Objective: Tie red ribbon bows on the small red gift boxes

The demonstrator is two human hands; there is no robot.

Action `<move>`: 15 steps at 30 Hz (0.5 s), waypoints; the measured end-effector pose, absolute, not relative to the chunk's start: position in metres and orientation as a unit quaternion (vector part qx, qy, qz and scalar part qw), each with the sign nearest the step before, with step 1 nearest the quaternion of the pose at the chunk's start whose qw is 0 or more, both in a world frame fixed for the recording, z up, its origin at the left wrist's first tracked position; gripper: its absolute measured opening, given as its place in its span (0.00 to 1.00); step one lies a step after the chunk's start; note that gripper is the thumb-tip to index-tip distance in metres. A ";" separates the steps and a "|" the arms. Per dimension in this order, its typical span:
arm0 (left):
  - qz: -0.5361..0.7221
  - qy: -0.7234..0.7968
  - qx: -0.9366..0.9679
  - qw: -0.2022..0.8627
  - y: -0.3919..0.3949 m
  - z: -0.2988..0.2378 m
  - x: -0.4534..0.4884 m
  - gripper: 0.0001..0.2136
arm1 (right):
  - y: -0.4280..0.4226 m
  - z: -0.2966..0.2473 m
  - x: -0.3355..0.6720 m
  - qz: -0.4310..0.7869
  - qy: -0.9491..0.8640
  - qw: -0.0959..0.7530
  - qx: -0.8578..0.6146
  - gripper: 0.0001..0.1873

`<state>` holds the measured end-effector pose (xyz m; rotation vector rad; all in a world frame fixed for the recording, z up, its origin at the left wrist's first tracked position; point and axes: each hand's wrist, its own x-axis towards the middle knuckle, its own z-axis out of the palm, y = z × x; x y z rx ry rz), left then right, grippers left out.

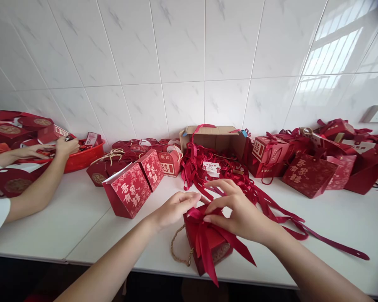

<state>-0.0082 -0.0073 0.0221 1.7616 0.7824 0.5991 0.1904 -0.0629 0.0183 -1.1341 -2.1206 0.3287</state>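
A small red gift box (pixel 193 243) with a twisted rope handle (pixel 173 247) stands near the table's front edge. Across its top lies a red ribbon bow (pixel 203 241), its tails hanging over the front and right side. My right hand (pixel 236 209) pinches the bow near its knot between thumb and index finger, the other fingers raised. On the far left side of the bow, my left hand (pixel 176 209) has thumb and fingers closed at a ribbon loop; its fingertips are partly hidden. Two red boxes with gold lettering (pixel 129 193) stand beyond my left hand.
Loose red ribbons (pixel 204 163) spill from a cardboard box (pixel 233 144) by the wall, some trailing right across the white table (pixel 91 241). Finished-looking red boxes (pixel 311 174) crowd the right. At left, another person's hands (pixel 64 147) work over a red basin (pixel 88 157).
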 end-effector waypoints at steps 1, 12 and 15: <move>0.242 0.332 0.751 0.517 -0.008 0.026 -0.007 0.19 | -0.061 0.021 0.187 0.112 -0.829 0.329 -0.438 0.03; 0.168 0.317 0.870 0.337 0.004 0.038 -0.010 0.12 | -0.052 0.033 0.179 0.106 -0.867 0.264 -0.409 0.05; 0.159 0.306 0.890 0.298 0.007 0.033 -0.013 0.12 | -0.052 0.031 0.178 0.116 -0.864 0.266 -0.411 0.05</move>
